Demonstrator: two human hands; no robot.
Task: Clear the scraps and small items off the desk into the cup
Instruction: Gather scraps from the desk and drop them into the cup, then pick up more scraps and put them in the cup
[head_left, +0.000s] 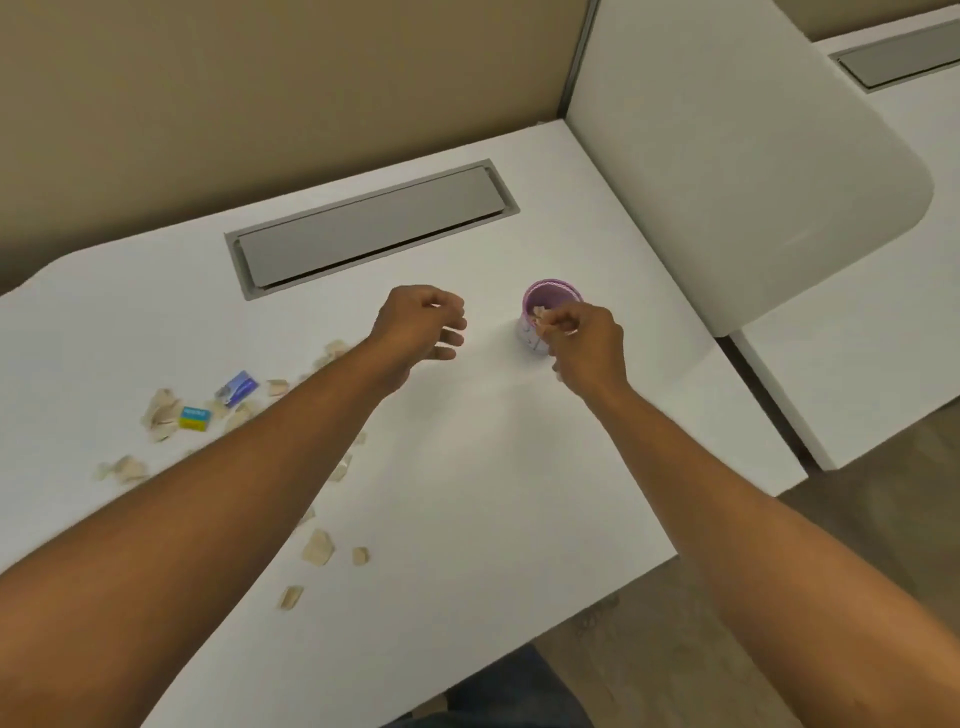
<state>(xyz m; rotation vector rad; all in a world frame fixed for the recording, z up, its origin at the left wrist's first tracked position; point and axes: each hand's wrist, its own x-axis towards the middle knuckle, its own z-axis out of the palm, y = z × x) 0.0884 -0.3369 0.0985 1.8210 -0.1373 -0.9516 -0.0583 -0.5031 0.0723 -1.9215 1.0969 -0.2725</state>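
A small purple-rimmed cup stands upright on the white desk, right of centre. My right hand is at the cup's near side, fingers pinched on a beige paper scrap held over the rim. My left hand hovers just left of the cup, fingers loosely curled and apart, holding nothing I can see. Several beige scraps lie scattered at the left, with a blue and yellow eraser and a small blue packet among them. More scraps lie near the front, partly hidden by my left forearm.
A grey cable hatch is set into the desk behind the hands. A white divider panel rises at the right, close behind the cup. The desk's right edge drops to the floor; a second desk lies beyond.
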